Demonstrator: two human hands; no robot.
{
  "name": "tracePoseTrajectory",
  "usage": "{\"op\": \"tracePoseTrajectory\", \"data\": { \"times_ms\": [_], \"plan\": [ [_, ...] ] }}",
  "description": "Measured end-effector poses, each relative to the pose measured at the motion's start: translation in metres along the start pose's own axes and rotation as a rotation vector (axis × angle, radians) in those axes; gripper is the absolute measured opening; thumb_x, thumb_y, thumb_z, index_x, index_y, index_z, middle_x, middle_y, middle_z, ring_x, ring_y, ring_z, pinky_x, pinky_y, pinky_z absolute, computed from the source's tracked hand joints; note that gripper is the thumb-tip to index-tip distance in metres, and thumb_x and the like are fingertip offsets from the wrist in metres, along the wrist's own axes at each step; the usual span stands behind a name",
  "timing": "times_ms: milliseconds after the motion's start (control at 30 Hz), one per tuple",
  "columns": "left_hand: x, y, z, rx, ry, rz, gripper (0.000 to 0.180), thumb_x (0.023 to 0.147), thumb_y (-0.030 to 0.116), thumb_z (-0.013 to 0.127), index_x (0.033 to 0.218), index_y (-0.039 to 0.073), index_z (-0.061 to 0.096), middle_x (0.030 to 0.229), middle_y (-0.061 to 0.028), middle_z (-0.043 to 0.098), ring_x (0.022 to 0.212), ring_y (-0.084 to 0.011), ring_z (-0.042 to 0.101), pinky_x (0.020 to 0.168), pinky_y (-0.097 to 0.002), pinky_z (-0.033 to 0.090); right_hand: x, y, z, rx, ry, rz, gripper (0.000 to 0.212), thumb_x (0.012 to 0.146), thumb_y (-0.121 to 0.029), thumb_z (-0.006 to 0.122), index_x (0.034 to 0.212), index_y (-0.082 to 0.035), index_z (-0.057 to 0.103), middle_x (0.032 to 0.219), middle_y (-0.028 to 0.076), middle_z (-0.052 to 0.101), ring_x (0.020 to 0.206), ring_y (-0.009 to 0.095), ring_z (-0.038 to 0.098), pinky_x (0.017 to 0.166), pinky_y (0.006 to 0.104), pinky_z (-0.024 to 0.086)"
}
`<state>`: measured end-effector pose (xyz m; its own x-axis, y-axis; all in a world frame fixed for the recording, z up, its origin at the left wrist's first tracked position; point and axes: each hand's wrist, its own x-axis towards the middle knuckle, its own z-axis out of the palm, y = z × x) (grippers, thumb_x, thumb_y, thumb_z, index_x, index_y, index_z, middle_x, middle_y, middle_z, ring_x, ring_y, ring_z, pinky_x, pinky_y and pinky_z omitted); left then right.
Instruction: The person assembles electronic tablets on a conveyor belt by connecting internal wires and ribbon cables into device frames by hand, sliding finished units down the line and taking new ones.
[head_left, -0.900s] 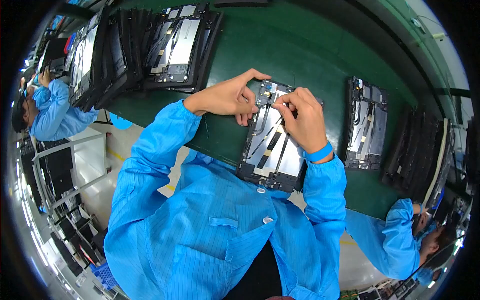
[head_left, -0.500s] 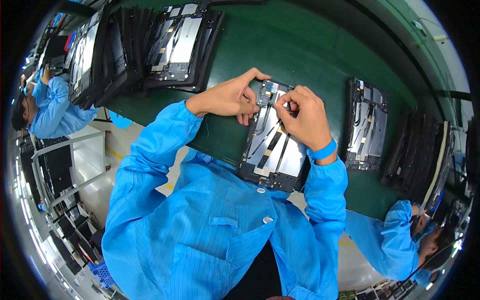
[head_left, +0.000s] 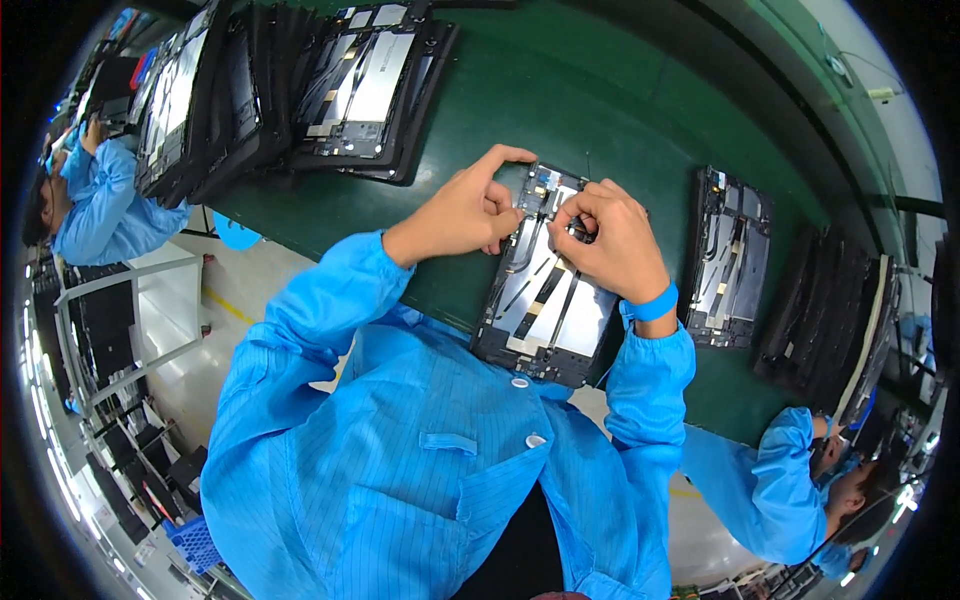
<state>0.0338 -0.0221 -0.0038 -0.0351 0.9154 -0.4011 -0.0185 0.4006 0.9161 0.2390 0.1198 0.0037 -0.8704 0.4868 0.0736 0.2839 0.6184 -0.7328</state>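
Observation:
An opened tablet [head_left: 541,300], showing its silver battery, dark ribbon cables and black frame, lies at a slant on the green table close to my body. At its upper left edge, my left hand [head_left: 463,208] holds the frame, the index finger reaching to the top corner and the thumb at the side. Over the upper right part of the tablet is my right hand [head_left: 618,242], its thumb and index finger pinched together near the top of the battery. Whatever lies between those fingertips is too small or hidden to make out. A blue band circles my right wrist.
Another opened tablet [head_left: 731,258] lies to the right, beside a row of black trays or frames [head_left: 812,305]. Stacked opened tablets [head_left: 378,82] fill the table's upper left. Co-workers in blue sit at far left and lower right. The green tabletop [head_left: 500,90] stretches beyond my hands.
My view has shifted slightly. Both hands stay at the same places on the tablet, the right one still pinching; its fingers have moved only a little.

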Motion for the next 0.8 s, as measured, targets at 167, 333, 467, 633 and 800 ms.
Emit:
{"op": "tracePoseTrajectory", "data": {
  "times_ms": [167, 333, 467, 633, 800],
  "plan": [
    [-0.019, -0.038, 0.029, 0.218, 0.386, 0.312, 0.034, 0.102, 0.003, 0.074, 0.135, 0.003, 0.067, 0.080, -0.0093, 0.071, 0.064, -0.0133, 0.068, 0.060, -0.0309, 0.054, -0.002, -0.001, -0.001, 0.016, -0.003, -0.007, 0.013, 0.080, -0.015, 0.083, 0.082, -0.004, 0.077, 0.071, 0.007, 0.054, 0.075, 0.025, 0.054, 0.066, 0.0418, 0.041],
    [-0.026, -0.030, 0.037, 0.525, 0.483, 0.539, 0.014, 0.099, 0.002, 0.076, 0.113, 0.002, 0.078, 0.089, -0.0127, 0.073, 0.069, -0.0254, 0.073, 0.062, -0.0352, 0.057, -0.003, 0.001, 0.001, 0.025, 0.011, -0.007, 0.013, 0.080, -0.015, 0.084, 0.082, -0.004, 0.077, 0.071, 0.007, 0.053, 0.075, 0.024, 0.053, 0.066, 0.0417, 0.041],
    [-0.025, -0.025, 0.039, 0.522, 0.440, 0.499, 0.018, 0.096, 0.002, 0.076, 0.114, 0.002, 0.075, 0.089, -0.0145, 0.072, 0.071, -0.0319, 0.073, 0.063, -0.0401, 0.058, -0.006, 0.001, 0.002, 0.036, 0.030, -0.009, 0.012, 0.079, -0.013, 0.084, 0.083, -0.004, 0.077, 0.073, 0.006, 0.053, 0.076, 0.024, 0.052, 0.066, 0.0410, 0.040],
    [-0.023, -0.023, 0.042, 0.711, 0.446, 0.569, 0.023, 0.095, 0.005, 0.076, 0.117, 0.003, 0.070, 0.084, -0.0153, 0.070, 0.072, -0.0380, 0.072, 0.065, -0.0478, 0.058, -0.013, -0.002, 0.006, 0.016, 0.143, -0.052, 0.008, 0.079, -0.008, 0.082, 0.083, -0.005, 0.076, 0.075, 0.009, 0.058, 0.080, 0.028, 0.058, 0.069, 0.0428, 0.047],
    [-0.010, -0.015, 0.032, 0.729, 0.395, 0.457, 0.023, 0.094, 0.015, 0.080, 0.109, 0.008, 0.064, 0.070, -0.0086, 0.063, 0.061, -0.0309, 0.066, 0.056, -0.0454, 0.047, -0.020, -0.003, 0.000, -0.139, 0.271, -0.143, 0.009, 0.082, -0.005, 0.084, 0.085, -0.004, 0.076, 0.078, 0.008, 0.059, 0.080, 0.027, 0.058, 0.069, 0.0408, 0.048]
  ]
}}
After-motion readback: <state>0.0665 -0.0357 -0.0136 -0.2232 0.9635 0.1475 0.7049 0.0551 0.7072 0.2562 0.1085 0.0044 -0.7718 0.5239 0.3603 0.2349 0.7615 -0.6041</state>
